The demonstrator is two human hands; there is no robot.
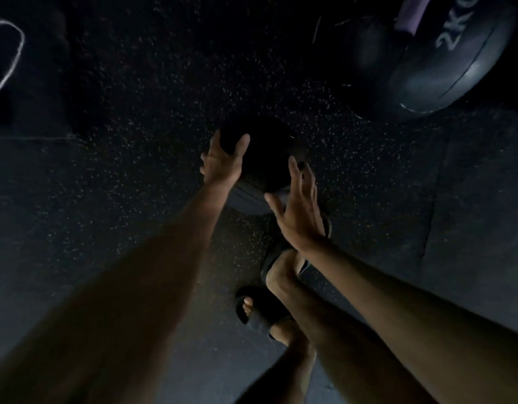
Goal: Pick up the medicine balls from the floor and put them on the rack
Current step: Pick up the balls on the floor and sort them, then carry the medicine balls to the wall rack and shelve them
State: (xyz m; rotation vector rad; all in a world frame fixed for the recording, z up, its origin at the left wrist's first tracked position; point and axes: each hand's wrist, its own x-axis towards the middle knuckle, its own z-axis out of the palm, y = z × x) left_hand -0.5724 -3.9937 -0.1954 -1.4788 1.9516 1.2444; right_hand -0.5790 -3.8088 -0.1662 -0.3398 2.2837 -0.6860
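A dark medicine ball [266, 161] lies on the speckled black floor in the middle of the dim head view. My left hand [224, 161] lies against the ball's left side, thumb and fingers wrapped onto it. My right hand [298, 211] is at the ball's near right side, fingers spread and straight; whether they touch the ball is hard to tell in the dark. A second, larger ball marked 2KG [453, 62] sits at the top right. No rack is in view.
My feet in dark slide sandals [263, 313] stand just behind the ball, one foot [284, 263] directly under my right wrist. A white looped line [7, 53] shows at the far left. A purple object [409, 16] rests by the 2KG ball.
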